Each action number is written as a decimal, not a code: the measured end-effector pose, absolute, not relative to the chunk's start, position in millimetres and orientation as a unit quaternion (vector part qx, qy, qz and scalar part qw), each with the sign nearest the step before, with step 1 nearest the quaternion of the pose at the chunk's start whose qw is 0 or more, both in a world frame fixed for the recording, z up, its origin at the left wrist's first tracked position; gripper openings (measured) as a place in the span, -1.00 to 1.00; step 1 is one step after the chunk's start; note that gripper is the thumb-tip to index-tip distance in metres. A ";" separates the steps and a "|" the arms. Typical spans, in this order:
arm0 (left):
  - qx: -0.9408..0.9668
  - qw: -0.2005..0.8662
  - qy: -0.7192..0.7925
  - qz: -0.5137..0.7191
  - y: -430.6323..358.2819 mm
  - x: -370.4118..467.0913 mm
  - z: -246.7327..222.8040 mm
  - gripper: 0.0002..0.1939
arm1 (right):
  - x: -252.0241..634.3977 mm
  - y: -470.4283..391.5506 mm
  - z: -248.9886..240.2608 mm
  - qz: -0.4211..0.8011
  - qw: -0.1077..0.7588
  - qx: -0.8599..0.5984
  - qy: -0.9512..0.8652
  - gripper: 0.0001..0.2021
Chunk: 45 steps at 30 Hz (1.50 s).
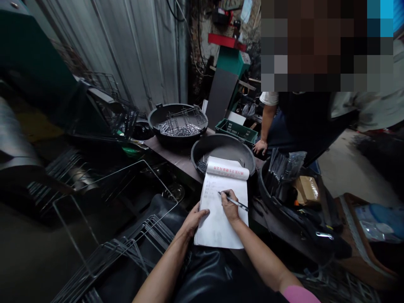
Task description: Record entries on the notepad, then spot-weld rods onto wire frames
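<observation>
A white paper pad [221, 227] lies tilted over my lap, its top sheets folded back and bearing red print. Faint handwriting shows on the upper left of the page. My left hand [193, 219] grips the pad's left edge, thumb on top and fingers hidden underneath. In my right hand [231, 206] a dark pen [241, 205] is pinched, its tip at the written lines. Just behind the pad's folded top sits a round black pan [249, 153] with dark thin pieces in it.
Another black pan [151, 120] holds metal pins and a wire rack. A green crate [255, 136] stands behind. At right, a black tub [263, 189] holds rods and a box. Bent wire frames [135, 240] lie at left. Another person's hand [260, 146] rests near the crate.
</observation>
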<state>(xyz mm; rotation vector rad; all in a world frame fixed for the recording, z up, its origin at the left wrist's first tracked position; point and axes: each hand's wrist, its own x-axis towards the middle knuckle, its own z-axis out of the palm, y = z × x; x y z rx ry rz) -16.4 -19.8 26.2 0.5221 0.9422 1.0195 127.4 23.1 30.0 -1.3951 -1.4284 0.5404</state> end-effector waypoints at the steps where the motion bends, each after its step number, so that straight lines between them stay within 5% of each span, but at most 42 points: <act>1: 0.239 0.736 0.429 0.465 -19.6 -16.6 25.5 -0.39 | 127.3 22.4 29.7 0.215 0.512 -0.578 -0.598 -0.82; 16: 0.224 0.737 0.438 0.463 -18.6 -16.7 24.2 -0.38 | 125.7 23.2 32.8 0.296 0.506 -0.577 -0.569 -0.81; 45: 0.224 0.740 0.427 0.468 -20.3 -17.6 25.2 -0.42 | 124.6 34.0 29.6 0.230 0.538 -0.574 -0.573 -0.77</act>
